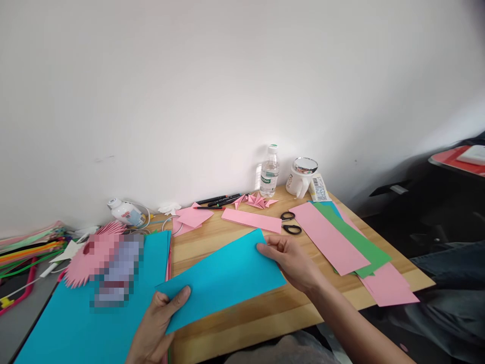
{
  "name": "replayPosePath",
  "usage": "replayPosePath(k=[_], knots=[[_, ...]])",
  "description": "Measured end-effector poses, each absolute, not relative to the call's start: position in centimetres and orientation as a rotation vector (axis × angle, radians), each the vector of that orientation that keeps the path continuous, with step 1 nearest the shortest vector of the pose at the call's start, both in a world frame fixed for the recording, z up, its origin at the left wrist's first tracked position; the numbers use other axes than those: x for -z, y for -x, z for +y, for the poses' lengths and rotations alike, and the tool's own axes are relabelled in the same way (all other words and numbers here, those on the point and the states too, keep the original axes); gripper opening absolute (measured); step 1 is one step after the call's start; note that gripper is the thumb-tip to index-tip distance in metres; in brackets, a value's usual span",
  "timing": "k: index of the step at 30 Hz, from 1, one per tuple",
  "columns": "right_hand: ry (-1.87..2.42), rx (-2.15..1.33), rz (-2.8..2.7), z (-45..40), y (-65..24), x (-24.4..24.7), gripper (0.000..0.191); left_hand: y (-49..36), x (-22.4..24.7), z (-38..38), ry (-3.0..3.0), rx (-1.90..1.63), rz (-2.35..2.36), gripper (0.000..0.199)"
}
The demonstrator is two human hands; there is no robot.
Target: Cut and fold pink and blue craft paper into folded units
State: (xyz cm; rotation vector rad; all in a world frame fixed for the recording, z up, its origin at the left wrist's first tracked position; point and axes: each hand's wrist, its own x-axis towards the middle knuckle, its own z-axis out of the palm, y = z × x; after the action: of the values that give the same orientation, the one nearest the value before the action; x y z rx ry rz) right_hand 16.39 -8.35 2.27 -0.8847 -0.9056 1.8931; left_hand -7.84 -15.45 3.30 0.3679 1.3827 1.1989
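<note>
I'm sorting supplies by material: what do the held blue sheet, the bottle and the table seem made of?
Blue sheet: probably paper or thin card, matte, going by its even colour and straight edges.
Bottle: likely plastic, clear and smooth, being see-through; glass possible.
Table: wood or wood-look laminate, smooth, with visible grain.

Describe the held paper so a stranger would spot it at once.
Find the wooden table by the white wall. Above it, the left hand and right hand grip a blue paper rectangle at opposite ends. Unlike the larger blue sheets lying to its left, it is the one held up.
</note>
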Motion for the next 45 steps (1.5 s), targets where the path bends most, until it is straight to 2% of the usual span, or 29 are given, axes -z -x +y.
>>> replayPosePath(k=[7, 15, 21, 28, 40, 45], knots=[[0.927, -1.771, -0.949, -7.6, -17.8, -2.6, 0.030, 8.9, -3.9, -15.3, -0.390, -1.172, 1.422, 0.032], [0.905, -1.786, -1.102, -8.6, -18.4, -3.5, 0.036, 9.4, -4.5, -15.2, -0.367, -1.239, 1.497, 0.032], [0.850, -1.789, -1.084, -8.9, -18.5, -3.5, 0.032, 9.6, -4.6, -15.4, -0.376, -1.262, 1.544, 0.048], [0.791, -1.755, -1.112, -9.5, -18.7, -3.9, 0.028, 9.3, -4.5, -14.9, -0.260, -1.364, 1.533, 0.047], [0.663, -1.775, -1.228, -9.6, -18.8, -4.7, 0.052, 9.1, -5.0, -14.8, -0.179, -1.358, 1.518, 0.050], [0.638, -1.799, -1.257, -9.6, -18.7, -4.7, 0.056, 8.9, -5.0, -14.9, -0.194, -1.353, 1.523, 0.051]])
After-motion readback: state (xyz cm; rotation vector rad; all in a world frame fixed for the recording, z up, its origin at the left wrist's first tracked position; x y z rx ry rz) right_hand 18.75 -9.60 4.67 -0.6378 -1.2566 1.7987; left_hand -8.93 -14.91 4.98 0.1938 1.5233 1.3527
